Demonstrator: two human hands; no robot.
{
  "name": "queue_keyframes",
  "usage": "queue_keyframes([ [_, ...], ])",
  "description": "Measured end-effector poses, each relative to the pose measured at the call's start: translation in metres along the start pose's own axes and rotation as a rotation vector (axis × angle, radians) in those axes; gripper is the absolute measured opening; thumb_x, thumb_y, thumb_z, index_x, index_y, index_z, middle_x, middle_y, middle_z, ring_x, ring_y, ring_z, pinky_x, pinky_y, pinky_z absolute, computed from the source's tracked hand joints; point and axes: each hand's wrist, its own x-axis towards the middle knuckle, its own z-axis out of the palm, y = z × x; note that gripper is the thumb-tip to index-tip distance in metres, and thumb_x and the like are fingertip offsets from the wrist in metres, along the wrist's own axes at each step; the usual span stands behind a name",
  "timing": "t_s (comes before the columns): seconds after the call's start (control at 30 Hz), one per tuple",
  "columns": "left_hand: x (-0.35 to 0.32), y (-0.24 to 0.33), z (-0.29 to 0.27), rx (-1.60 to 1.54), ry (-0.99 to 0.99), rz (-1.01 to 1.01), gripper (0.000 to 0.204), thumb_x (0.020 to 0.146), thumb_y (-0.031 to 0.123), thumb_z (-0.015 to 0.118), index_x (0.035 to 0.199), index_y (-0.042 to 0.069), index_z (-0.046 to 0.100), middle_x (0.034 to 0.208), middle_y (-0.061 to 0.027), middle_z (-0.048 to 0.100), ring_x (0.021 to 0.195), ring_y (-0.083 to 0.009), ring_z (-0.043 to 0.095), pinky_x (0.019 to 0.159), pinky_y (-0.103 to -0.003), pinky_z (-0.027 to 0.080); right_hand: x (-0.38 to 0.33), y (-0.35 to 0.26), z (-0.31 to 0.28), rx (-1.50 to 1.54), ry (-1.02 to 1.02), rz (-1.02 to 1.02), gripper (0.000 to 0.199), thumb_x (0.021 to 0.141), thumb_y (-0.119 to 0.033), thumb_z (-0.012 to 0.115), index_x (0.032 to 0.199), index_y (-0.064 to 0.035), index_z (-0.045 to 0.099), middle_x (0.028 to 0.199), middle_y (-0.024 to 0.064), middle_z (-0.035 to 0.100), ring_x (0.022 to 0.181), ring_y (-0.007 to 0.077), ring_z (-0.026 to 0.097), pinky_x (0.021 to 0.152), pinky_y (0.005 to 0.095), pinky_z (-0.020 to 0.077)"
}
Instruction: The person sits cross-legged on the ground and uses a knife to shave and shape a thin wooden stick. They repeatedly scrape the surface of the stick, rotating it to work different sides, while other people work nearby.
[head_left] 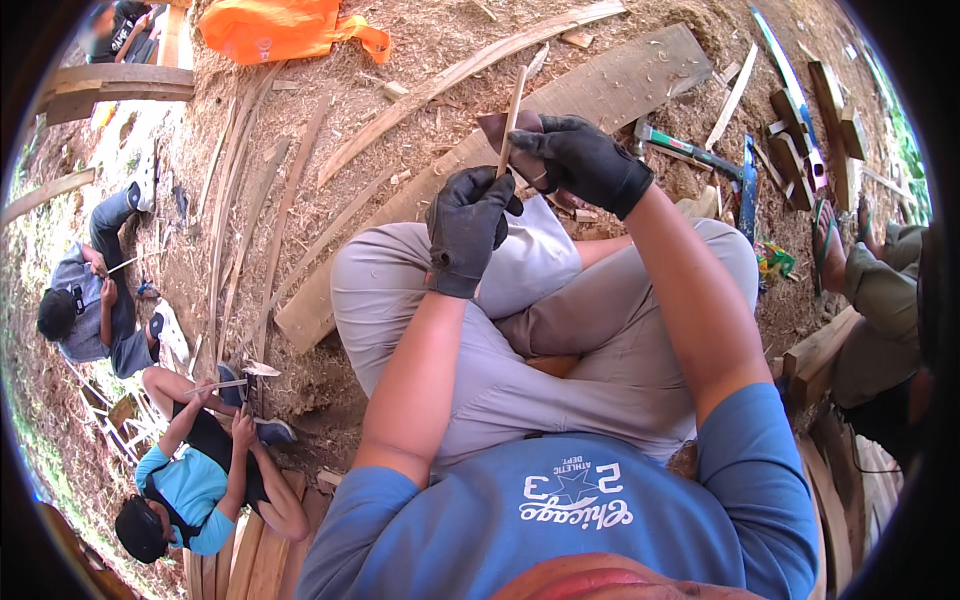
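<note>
The person sits on the ground with the knees up and works on a thin wooden stick (512,115), which stands almost upright in front of the knees, above a long plank (600,85) that lies on the sawdust. The left hand (468,228), in a black glove, grips the lower part of the stick; its fingers are fully closed around it like a fist. The right hand (580,160), also gloved, is closed too — it pinches a brown piece of sandpaper (505,132) against the stick, just above the left hand.

To do this step well, I think the left hand should keep the stick firm and turn it a little between strokes, so that every side is rubbed equally. The right hand should press lightly and slide along the length of the stick, not across it — such a thin stick probably bends or breaks if the pressure is too strong.

A hammer (685,150) with a green handle lies on the ground near the right hand. Other people sit to the left and hold similar sticks.
</note>
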Motion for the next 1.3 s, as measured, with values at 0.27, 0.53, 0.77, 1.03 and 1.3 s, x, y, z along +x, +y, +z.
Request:
queue_keyframes([
  [0.27,0.0,-0.004,0.003,0.052,-0.06,-0.076,0.02,0.105,0.02,0.068,0.107,0.001,0.07,0.078,-0.006,0.072,0.048,-0.0052,0.05,0.043,-0.024,0.037,0.009,0.002,-0.007,-0.09,0.146,-0.007,0.021,0.105,-0.013,0.058,0.117,-0.0007,0.07,0.102,0.0022,0.074,0.085,0.0063,0.066,0.072,0.0223,0.0515],
  [0.53,-0.002,-0.011,-0.004,0.328,-0.097,0.061,0.022,0.104,0.023,0.066,0.101,0.003,0.074,0.073,-0.0003,0.066,0.054,-0.0057,0.05,0.051,-0.026,0.04,0.037,0.025,-0.082,0.064,0.234,0.002,0.029,0.101,-0.03,0.067,0.103,-0.0015,0.072,0.085,0.0026,0.069,0.068,0.0132,0.062,0.062,0.0293,0.0498],
  [0.77,0.007,-0.027,-0.009,0.373,0.004,0.032,0.029,0.103,0.03,0.068,0.096,0.002,0.073,0.069,-0.0002,0.063,0.059,-0.0086,0.054,0.058,-0.03,0.046,0.024,0.003,-0.051,-0.629,0.706,-0.005,0.026,0.1,-0.032,0.068,0.095,-0.006,0.073,0.07,0.0013,0.062,0.059,0.0125,0.056,0.055,0.0299,0.0445],
  [1.03,0.016,-0.036,-0.014,0.411,0.038,0.028,0.031,0.105,0.03,0.063,0.099,0.002,0.074,0.073,-0.0048,0.069,0.059,-0.011,0.06,0.058,-0.033,0.049,-0.003,0.031,0.005,-1.845,0.452,-0.463,0.035,0.101,-0.021,0.057,0.134,-0.0204,0.07,0.097,0.0151,0.077,0.087,0.0326,0.075,0.078,0.0453,0.0581],
  [1.3,0.026,-0.055,-0.02,0.001,-0.042,-0.158,0.027,0.11,0.022,0.054,0.111,0.005,0.075,0.065,0.0025,0.056,0.044,-0.0055,0.041,0.037,-0.025,0.029,0.012,0.058,0.003,-1.941,0.332,-0.667,0.058,0.092,-0.013,0.059,0.149,-0.0225,0.061,0.116,0.0101,0.077,0.097,0.0281,0.076,0.087,0.0438,0.0587],
])
